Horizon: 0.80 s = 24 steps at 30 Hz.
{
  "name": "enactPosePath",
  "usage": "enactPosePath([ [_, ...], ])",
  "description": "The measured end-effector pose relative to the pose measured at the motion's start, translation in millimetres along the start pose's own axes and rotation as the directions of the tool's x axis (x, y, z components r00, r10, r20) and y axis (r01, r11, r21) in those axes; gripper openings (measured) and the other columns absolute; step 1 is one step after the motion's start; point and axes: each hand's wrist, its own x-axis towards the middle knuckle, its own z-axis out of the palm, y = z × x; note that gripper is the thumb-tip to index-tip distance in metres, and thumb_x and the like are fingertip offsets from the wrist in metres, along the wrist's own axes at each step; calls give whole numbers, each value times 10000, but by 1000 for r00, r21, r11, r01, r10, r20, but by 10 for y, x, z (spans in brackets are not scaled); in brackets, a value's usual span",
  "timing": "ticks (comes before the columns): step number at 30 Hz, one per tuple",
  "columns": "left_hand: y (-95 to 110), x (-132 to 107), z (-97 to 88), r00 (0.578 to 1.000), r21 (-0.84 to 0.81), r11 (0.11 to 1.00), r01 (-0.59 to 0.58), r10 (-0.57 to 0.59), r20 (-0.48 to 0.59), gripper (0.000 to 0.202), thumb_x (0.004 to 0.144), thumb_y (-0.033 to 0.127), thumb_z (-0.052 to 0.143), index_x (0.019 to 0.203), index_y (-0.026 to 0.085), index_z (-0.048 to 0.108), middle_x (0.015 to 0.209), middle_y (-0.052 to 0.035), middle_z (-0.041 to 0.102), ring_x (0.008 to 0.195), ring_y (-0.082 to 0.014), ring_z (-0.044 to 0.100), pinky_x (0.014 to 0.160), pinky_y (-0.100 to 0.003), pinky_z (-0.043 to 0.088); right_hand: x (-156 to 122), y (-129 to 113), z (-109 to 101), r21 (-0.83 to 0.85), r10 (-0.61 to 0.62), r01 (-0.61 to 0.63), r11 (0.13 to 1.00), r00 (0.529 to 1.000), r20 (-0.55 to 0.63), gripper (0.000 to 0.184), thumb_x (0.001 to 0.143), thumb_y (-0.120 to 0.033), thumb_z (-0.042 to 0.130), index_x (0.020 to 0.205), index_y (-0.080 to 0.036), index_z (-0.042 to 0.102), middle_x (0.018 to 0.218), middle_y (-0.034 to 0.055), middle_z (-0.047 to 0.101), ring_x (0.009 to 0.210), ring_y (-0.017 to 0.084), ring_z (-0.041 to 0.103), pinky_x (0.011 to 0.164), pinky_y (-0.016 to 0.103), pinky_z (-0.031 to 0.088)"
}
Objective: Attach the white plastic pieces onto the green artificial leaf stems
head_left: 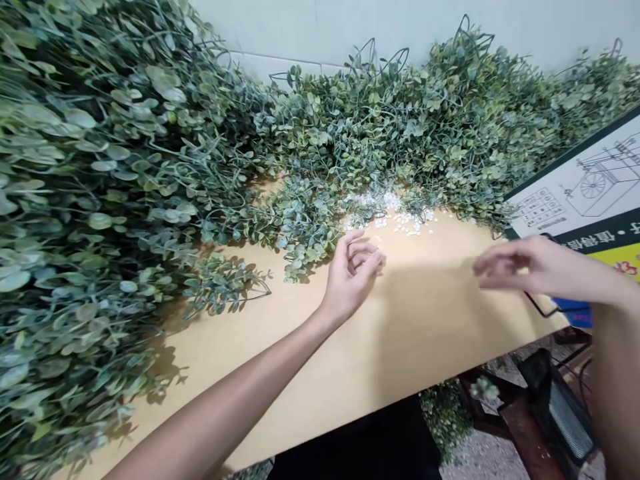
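Note:
My left hand (353, 273) hovers over the tan tabletop (410, 333), fingers curled loosely toward the palm, with nothing visible in them. It is just below a scatter of small white beads (400, 217) and beside a sprig of artificial green foliage (305, 227). My right hand (520, 267) is at the right, blurred by motion, fingers stretched toward the left above the table edge; nothing shows in it.
Heaps of artificial leafy vines (90, 187) cover the left and back of the table, with wire loops (380, 57) sticking up. A printed sign board (585, 193) leans at the right. A dark stand (560, 400) sits on the floor below.

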Motion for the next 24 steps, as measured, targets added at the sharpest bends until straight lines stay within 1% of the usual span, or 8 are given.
enactPosePath([
  [3, -14, 9, -10, 996, 6, 999, -45, 45, -75, 568, 872, 342, 797, 1324, 271, 461, 1128, -52, 649, 848, -161, 704, 702, -308, 610, 296, -130, 430, -38, -20, 20, 999, 1000, -13, 247, 776, -465, 792, 887, -246, 762, 910, 148, 770, 891, 295, 716, 794, 444, 558],
  [6, -22, 27, -41, 962, 65, 985, -163, 173, -210, 632, 867, 336, 801, 1390, 316, 446, 1398, -118, 580, 1147, -217, 680, 856, -330, 615, 602, -175, 879, -72, -47, 46, 996, 999, -16, 186, 807, -372, 748, 928, -231, 740, 886, 124, 763, 846, 285, 696, 803, 426, 553],
  [9, -29, 44, -75, 904, 159, 949, -271, 308, -296, 724, 886, 343, 789, 1507, 364, 417, 1642, -123, 415, 1515, -278, 442, 1123, -391, 514, 849, -122, 1212, -127, -68, 63, 990, 997, -30, 114, 839, -249, 662, 933, -219, 719, 855, 106, 757, 776, 268, 675, 778, 406, 543],
  [11, -36, 47, -83, 900, 162, 943, -292, 328, -287, 754, 889, 355, 786, 1550, 370, 425, 1700, -109, 364, 1586, -301, 346, 1195, -428, 456, 958, -67, 1340, -147, -74, 67, 987, 996, -43, 156, 823, -182, 630, 950, -214, 715, 834, 98, 754, 761, 262, 666, 766, 389, 541],
  [15, -37, 31, -53, 952, 74, 977, -198, 209, -223, 610, 872, 369, 802, 1440, 244, 621, 1540, -164, 587, 1432, -319, 570, 1182, -479, 485, 1053, -10, 1387, -106, -87, 78, 991, 992, -89, 212, 772, -114, 601, 939, -194, 705, 780, 66, 731, 722, 226, 663, 741, 343, 545],
  [19, -3, 3, -9, 987, 30, 998, -59, 63, -145, 446, 840, 366, 835, 1212, 132, 756, 1174, -164, 787, 1082, -270, 771, 1090, -475, 573, 1006, -107, 1263, 12, -87, 94, 995, 954, -288, 171, 818, -172, 610, 976, -189, 674, 850, 54, 720, 686, 182, 665, 715, 322, 561],
  [21, 21, -5, 0, 994, 23, 999, -28, 30, -103, 424, 816, 361, 858, 1161, 132, 771, 1094, -148, 803, 1000, -251, 785, 1023, -450, 615, 925, -216, 1202, 136, -35, 86, 987, 940, -339, 155, 850, -239, 644, 1002, -208, 653, 903, 51, 710, 694, 172, 676, 682, 309, 573],
  [24, 52, 0, -6, 998, -2, 1000, -1, 1, -69, 435, 790, 362, 883, 1144, 136, 769, 1086, -143, 803, 997, -246, 783, 1024, -448, 614, 731, -417, 1180, 465, 57, 67, 883, 967, -248, 215, 848, -334, 746, 991, -238, 617, 917, 28, 692, 679, 160, 707, 639, 293, 604],
])
